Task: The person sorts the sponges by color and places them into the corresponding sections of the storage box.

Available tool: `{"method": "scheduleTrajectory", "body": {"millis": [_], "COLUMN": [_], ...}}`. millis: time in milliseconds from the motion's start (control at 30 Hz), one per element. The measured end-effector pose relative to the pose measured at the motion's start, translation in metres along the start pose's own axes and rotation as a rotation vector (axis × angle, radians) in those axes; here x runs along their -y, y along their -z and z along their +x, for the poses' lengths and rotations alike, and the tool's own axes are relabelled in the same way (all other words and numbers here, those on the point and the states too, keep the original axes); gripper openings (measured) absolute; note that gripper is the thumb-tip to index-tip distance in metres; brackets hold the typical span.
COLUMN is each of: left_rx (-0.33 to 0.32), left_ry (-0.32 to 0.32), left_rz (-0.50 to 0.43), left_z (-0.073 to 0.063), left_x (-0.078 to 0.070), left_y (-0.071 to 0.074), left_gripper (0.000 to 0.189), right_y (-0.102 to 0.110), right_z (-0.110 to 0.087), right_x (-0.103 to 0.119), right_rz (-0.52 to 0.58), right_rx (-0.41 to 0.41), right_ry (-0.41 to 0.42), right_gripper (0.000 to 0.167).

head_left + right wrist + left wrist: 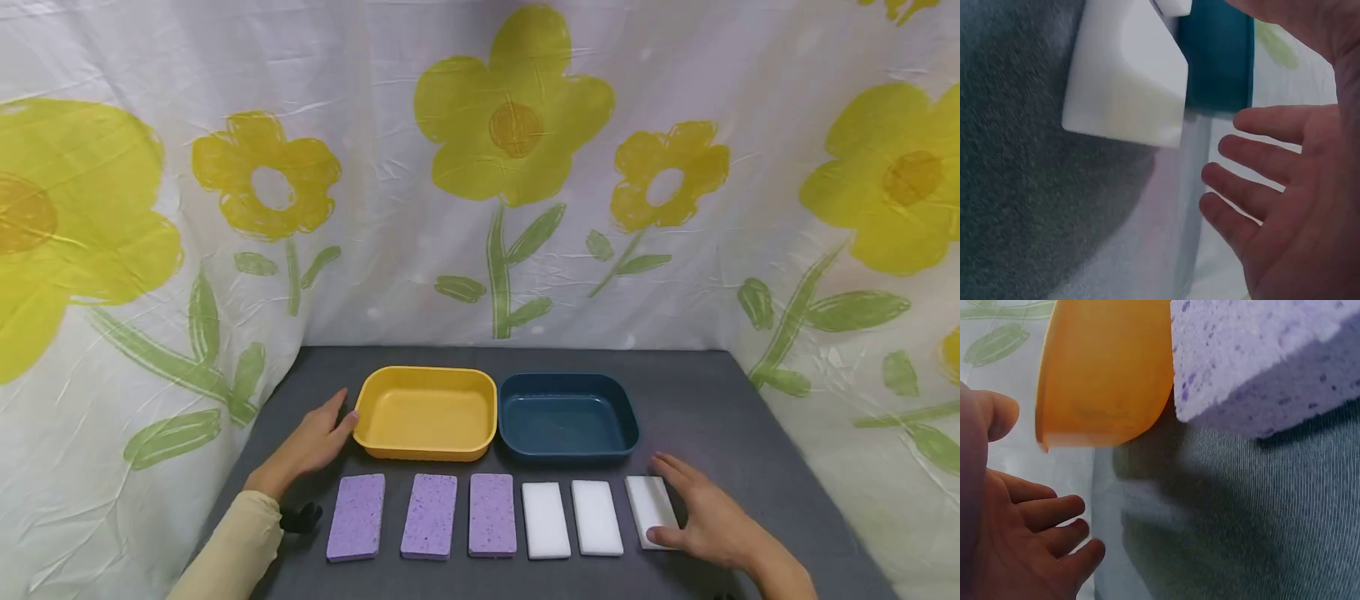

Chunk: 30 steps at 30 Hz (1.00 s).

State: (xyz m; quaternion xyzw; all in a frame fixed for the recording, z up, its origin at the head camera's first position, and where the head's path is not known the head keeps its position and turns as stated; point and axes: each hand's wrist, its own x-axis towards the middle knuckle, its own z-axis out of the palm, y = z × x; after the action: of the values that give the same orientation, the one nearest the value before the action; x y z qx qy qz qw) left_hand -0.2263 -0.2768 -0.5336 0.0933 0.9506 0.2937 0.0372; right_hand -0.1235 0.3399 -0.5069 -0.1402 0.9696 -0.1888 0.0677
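My left hand (pixel 318 437) hovers beside the left end of a yellow rectangular tray (pixel 424 456), its fingers spread. In the left wrist view a small gap shows between the thumb and the tray wall (pixel 1104 381). My right hand (pixel 701 512) is at the rightmost white sponge block (pixel 649 508), with the thumb above its near edge in the head view. The right wrist view shows those fingers (pixel 1266 156) extended and apart from the white block (pixel 1129 81). Neither hand holds anything. A dark blue tray (pixel 568 456) stands right of the yellow one.
Three speckled purple sponges (pixel 356 517) and two more white blocks (pixel 546 521) lie in one row before the trays. They rest on a dark grey cloth-covered table (pixel 682 392). A flower-printed white curtain (pixel 390 250) hangs behind and at both sides.
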Motion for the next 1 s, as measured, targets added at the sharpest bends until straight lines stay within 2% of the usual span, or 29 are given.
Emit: {"method": "scheduleTrajectory", "body": {"millis": [100,233,400,533,800,1000], "left_rx": [0.028,0.035,0.009,-0.001,-0.026,-0.031], "left_ry": [-0.003,-0.007,0.002,0.033,0.017,0.057], "left_rz": [-0.019,-0.028,-0.007,0.011,0.035,0.043], "left_z": [0.003,0.006,0.012,0.016,0.019,0.015], "left_x": [0.001,0.002,0.0,-0.004,-0.011,-0.014], "left_y": [-0.002,-0.004,-0.007,-0.012,-0.022,-0.022], "left_gripper": [0.072,0.069,0.064,0.066,0.053,0.053], "right_y": [-0.002,-0.004,-0.006,-0.007,-0.011,-0.014], "right_z": [0.002,0.004,0.005,0.004,0.006,0.008], "right_x": [0.004,0.008,0.011,0.01,0.006,0.005], "right_rz": [0.025,0.047,0.054,0.037,-0.041,-0.085], "right_rx": [0.065,0.127,0.157,0.185,0.158,0.097], "right_ry": [-0.019,-0.027,-0.006,-0.007,0.0,0.046], "right_gripper": [0.119,0.124,0.123,0.115,0.095,0.092]}}
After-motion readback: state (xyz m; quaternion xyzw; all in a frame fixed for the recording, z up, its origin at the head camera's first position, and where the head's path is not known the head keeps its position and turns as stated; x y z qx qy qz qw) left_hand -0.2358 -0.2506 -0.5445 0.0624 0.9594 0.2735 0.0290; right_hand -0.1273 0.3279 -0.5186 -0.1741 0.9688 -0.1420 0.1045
